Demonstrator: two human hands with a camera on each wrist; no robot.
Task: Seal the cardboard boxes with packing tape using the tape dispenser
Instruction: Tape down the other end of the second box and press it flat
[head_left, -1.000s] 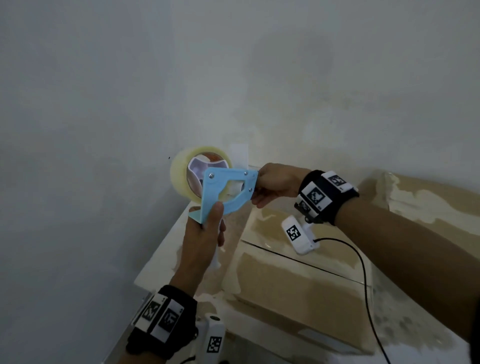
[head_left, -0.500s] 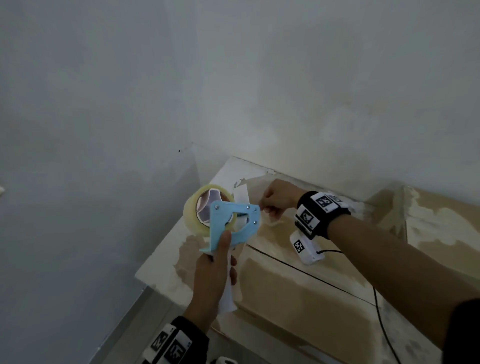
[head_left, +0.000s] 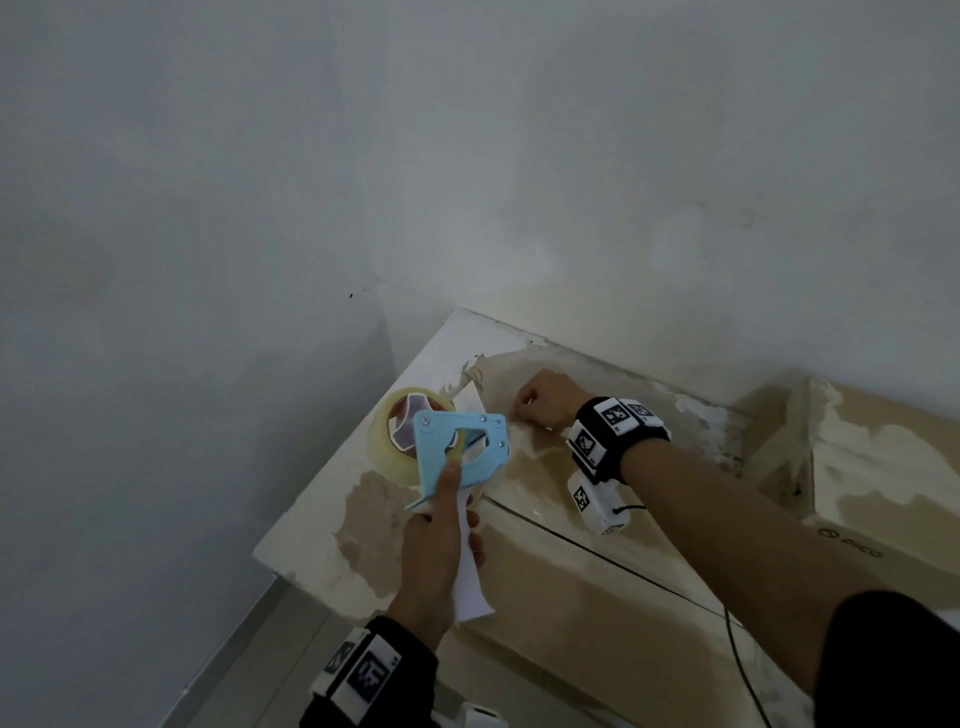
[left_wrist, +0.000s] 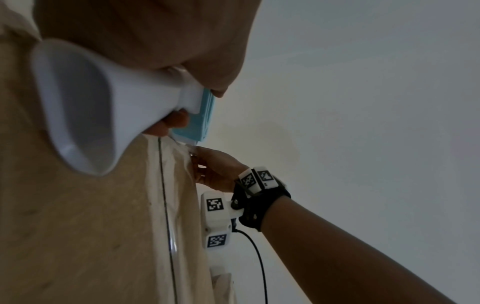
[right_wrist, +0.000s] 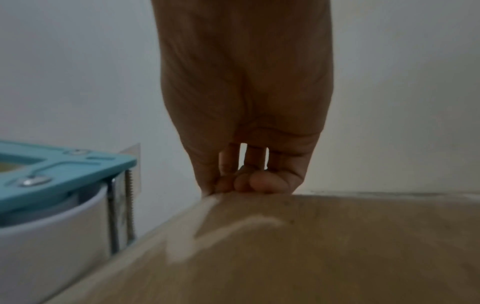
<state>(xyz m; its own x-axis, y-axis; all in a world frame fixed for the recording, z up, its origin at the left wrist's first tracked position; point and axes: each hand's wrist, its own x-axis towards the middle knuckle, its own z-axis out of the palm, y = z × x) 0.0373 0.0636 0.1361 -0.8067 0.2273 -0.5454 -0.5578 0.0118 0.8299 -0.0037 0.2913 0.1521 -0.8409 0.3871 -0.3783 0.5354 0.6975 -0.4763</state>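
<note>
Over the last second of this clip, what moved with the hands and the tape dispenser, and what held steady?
The tape dispenser came down from in front of the wall to just above the cardboard box. The right hand, earlier at the dispenser's front edge, moved away from it and down until its curled fingers met the box top; whether they pinch the tape end is unclear. The left hand kept gripping the white handle throughout.

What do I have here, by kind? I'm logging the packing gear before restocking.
Tape dispensers: 1, tape dispenser, gripped by the left hand
Tape rolls: 1, tape roll
Cardboard boxes: 2, near box, with the right hand on it, and far box
Total: 4
</note>
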